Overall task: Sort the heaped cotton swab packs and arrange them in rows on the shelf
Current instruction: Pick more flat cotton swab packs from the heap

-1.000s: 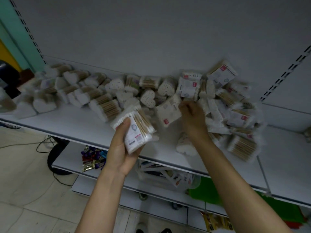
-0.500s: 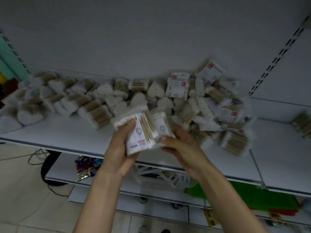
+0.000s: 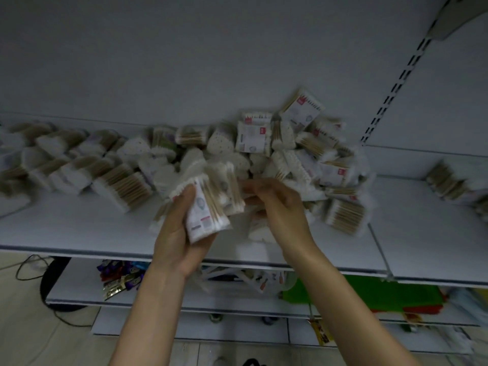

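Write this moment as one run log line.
left hand: holds swab packs | right hand: at same packs, grip blurred | heap: unsorted on shelf

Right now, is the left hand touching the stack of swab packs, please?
Touching. The head view shows the left hand gripping the stack of swab packs, thumb pressed on its front.

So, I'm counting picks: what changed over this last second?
The right hand drew a pack from the heap and brought it left onto the packs the left hand grips. The left hand's grip and the rows on the shelf stayed.
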Action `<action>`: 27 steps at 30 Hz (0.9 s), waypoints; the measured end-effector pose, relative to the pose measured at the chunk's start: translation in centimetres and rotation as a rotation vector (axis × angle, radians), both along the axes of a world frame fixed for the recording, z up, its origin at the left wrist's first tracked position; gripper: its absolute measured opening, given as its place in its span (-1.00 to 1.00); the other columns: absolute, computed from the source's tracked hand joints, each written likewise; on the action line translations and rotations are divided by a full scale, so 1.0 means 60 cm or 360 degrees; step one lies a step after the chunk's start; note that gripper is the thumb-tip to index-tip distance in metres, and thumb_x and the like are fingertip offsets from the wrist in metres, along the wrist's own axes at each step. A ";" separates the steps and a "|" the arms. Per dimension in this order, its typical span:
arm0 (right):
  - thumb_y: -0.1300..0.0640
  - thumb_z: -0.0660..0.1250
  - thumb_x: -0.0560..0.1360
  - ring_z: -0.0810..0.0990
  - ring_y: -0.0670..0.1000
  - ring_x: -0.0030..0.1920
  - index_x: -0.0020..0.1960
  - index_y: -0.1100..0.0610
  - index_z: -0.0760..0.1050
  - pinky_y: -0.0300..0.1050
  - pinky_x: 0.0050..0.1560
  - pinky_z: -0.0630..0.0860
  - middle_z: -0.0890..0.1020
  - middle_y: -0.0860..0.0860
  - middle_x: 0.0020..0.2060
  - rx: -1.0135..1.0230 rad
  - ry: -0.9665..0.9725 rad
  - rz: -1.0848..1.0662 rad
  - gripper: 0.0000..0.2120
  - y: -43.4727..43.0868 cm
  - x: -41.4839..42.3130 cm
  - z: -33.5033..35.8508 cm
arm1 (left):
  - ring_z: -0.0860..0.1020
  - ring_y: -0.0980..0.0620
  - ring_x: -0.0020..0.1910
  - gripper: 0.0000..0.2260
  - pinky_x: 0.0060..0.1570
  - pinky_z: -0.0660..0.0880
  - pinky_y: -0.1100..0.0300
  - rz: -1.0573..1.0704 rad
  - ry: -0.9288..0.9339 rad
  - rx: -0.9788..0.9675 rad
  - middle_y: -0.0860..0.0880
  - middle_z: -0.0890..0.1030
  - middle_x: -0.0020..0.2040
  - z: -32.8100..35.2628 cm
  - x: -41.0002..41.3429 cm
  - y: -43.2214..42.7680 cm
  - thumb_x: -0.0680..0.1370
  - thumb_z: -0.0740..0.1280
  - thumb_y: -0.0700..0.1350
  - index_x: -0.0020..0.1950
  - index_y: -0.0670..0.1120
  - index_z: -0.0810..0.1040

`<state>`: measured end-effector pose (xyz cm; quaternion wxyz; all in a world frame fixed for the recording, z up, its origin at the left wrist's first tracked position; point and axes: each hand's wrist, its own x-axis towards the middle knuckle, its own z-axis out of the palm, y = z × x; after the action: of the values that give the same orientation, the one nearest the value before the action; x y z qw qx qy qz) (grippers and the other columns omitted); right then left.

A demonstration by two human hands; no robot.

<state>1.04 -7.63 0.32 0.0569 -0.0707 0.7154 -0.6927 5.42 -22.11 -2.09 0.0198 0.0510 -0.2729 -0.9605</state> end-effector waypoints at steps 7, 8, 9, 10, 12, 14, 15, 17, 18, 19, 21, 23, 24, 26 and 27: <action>0.10 0.39 0.50 0.61 0.01 -0.49 0.02 0.18 0.52 -0.05 -0.45 0.58 0.64 0.07 -0.32 0.0264 0.0011 -0.0570 -0.82 0.017 -0.061 -0.046 | 0.65 -0.01 0.05 -0.54 0.19 0.49 -0.06 0.0130 0.0041 0.0309 -0.01 0.67 0.06 -0.005 0.014 0.002 0.12 0.62 0.08 -0.03 0.00 0.71; 0.07 0.41 0.48 0.62 0.02 -0.46 -0.04 0.15 0.51 -0.08 -0.45 0.58 0.65 0.07 -0.31 0.0317 0.0052 -0.0616 -0.84 0.014 -0.067 -0.048 | 0.65 -0.02 0.05 -0.53 0.18 0.49 -0.07 0.0132 0.0044 0.0293 -0.02 0.67 0.07 -0.004 0.015 0.003 0.12 0.62 0.08 -0.02 0.00 0.71; 0.06 0.43 0.47 0.63 0.03 -0.42 -0.10 0.09 0.48 -0.09 -0.44 0.58 0.65 0.08 -0.30 0.0354 0.0096 -0.0657 -0.84 0.011 -0.071 -0.052 | 0.65 -0.02 0.06 -0.52 0.15 0.52 -0.08 0.0133 0.0047 0.0286 -0.02 0.67 0.07 -0.005 0.016 0.002 0.11 0.63 0.08 -0.01 -0.01 0.71; 0.06 0.44 0.45 0.64 0.05 -0.39 -0.15 0.03 0.43 -0.08 -0.41 0.59 0.64 0.08 -0.30 0.0391 0.0152 -0.0693 -0.82 0.008 -0.073 -0.056 | 0.65 -0.04 0.06 -0.50 0.11 0.54 -0.08 0.0127 0.0050 0.0280 -0.03 0.67 0.08 -0.003 0.017 0.003 0.12 0.63 0.09 0.00 -0.01 0.70; 0.09 0.44 0.45 0.64 0.07 -0.35 -0.17 -0.02 0.33 -0.10 -0.38 0.58 0.62 0.08 -0.32 0.0452 0.0271 -0.0745 -0.74 0.005 -0.074 -0.067 | 0.64 -0.08 0.08 -0.51 0.04 0.57 -0.11 0.0089 0.0061 0.0279 -0.07 0.66 0.11 -0.002 0.019 0.003 0.16 0.59 0.10 0.04 -0.03 0.70; 0.16 0.42 0.47 0.64 0.07 -0.32 -0.09 -0.01 0.31 -0.16 -0.36 0.59 0.62 0.09 -0.30 0.0349 0.0291 -0.0748 -0.73 0.003 -0.071 -0.077 | 0.63 -0.13 0.11 -0.49 -0.01 0.59 -0.14 0.0044 0.0041 0.0280 -0.11 0.64 0.16 -0.001 0.021 0.003 0.18 0.58 0.11 0.07 -0.06 0.70; 0.18 0.41 0.48 0.64 0.07 -0.30 -0.02 0.01 0.31 -0.16 -0.35 0.59 0.62 0.10 -0.28 0.0281 0.0273 -0.0749 -0.73 0.001 -0.069 -0.082 | 0.62 -0.16 0.13 -0.45 -0.02 0.59 -0.15 0.0026 0.0020 0.0272 -0.12 0.63 0.18 -0.002 0.021 0.004 0.15 0.61 0.10 0.08 -0.06 0.70; 0.17 0.40 0.49 0.64 0.05 -0.34 0.07 0.06 0.31 -0.17 -0.38 0.58 0.62 0.10 -0.26 0.0242 0.0258 -0.0759 -0.71 -0.003 -0.069 -0.088 | 0.59 -0.16 0.17 -0.37 0.00 0.58 -0.15 0.0008 -0.0029 0.0255 -0.13 0.62 0.21 -0.005 0.019 0.004 0.05 0.68 0.07 0.08 -0.06 0.70; 0.16 0.39 0.50 0.63 0.04 -0.38 0.06 0.08 0.33 -0.19 -0.42 0.55 0.62 0.10 -0.28 0.0274 0.0262 -0.0759 -0.74 -0.005 -0.071 -0.089 | 0.59 -0.16 0.18 -0.36 0.02 0.58 -0.14 0.0001 -0.0043 0.0245 -0.13 0.61 0.22 -0.007 0.018 0.005 0.03 0.69 0.06 0.07 -0.06 0.70; 0.15 0.37 0.51 0.61 0.01 -0.42 0.03 0.10 0.35 -0.21 -0.47 0.51 0.62 0.08 -0.30 0.0315 0.0266 -0.0768 -0.79 -0.006 -0.074 -0.088 | 0.59 -0.14 0.17 -0.36 0.02 0.59 -0.12 -0.0004 -0.0051 0.0231 -0.12 0.62 0.21 -0.010 0.016 0.005 0.02 0.69 0.05 0.06 -0.05 0.71; 0.13 0.36 0.52 0.55 -0.11 -0.50 -0.03 0.13 0.41 -0.28 -0.51 0.46 0.59 0.00 -0.36 0.0366 0.0239 -0.0811 -0.87 -0.007 -0.081 -0.080 | 0.61 -0.13 0.15 -0.37 -0.01 0.60 -0.09 -0.0006 -0.0070 0.0193 -0.11 0.63 0.19 -0.013 0.016 0.005 -0.01 0.70 0.05 0.03 -0.05 0.71; 0.14 0.36 0.51 0.50 -0.15 -0.44 -0.10 0.13 0.49 -0.46 -0.49 0.34 0.53 -0.07 -0.39 0.0466 0.0246 -0.0854 -0.92 -0.005 -0.089 -0.072 | 0.59 -0.13 0.17 -0.36 -0.02 0.60 -0.08 0.0002 -0.0083 0.0184 -0.12 0.63 0.19 -0.015 0.015 0.004 -0.03 0.70 0.04 0.02 -0.05 0.72; 0.15 0.37 0.49 0.49 -0.13 -0.40 -0.13 0.11 0.52 -0.45 -0.46 0.31 0.53 -0.07 -0.39 0.0516 0.0263 -0.0854 -0.94 -0.006 -0.089 -0.067 | 0.58 -0.13 0.18 -0.36 -0.01 0.60 -0.09 0.0008 -0.0080 0.0187 -0.11 0.63 0.20 -0.015 0.015 0.002 -0.03 0.70 0.04 0.03 -0.05 0.72; 0.15 0.38 0.47 0.47 -0.14 -0.37 -0.17 0.07 0.56 -0.38 -0.41 0.32 0.53 -0.07 -0.38 0.0497 0.0321 -0.0814 -0.95 -0.009 -0.082 -0.059 | 0.57 -0.12 0.20 -0.36 0.06 0.57 -0.13 0.0029 -0.0046 0.0176 -0.11 0.62 0.21 -0.017 0.013 -0.001 -0.01 0.70 0.05 0.04 -0.03 0.71; 0.16 0.39 0.46 0.46 -0.15 -0.38 -0.17 0.06 0.58 -0.35 -0.38 0.35 0.53 -0.05 -0.39 0.0428 0.0369 -0.0776 -0.95 -0.011 -0.075 -0.054 | 0.55 -0.13 0.23 -0.36 0.12 0.53 -0.16 0.0047 -0.0023 0.0162 -0.10 0.61 0.22 -0.018 0.012 -0.003 0.01 0.69 0.06 0.05 -0.02 0.71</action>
<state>-3.45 -8.32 -2.90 -0.1844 0.0327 0.7983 -0.5724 6.12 -22.30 -3.16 0.0294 0.0630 -0.2231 -0.9723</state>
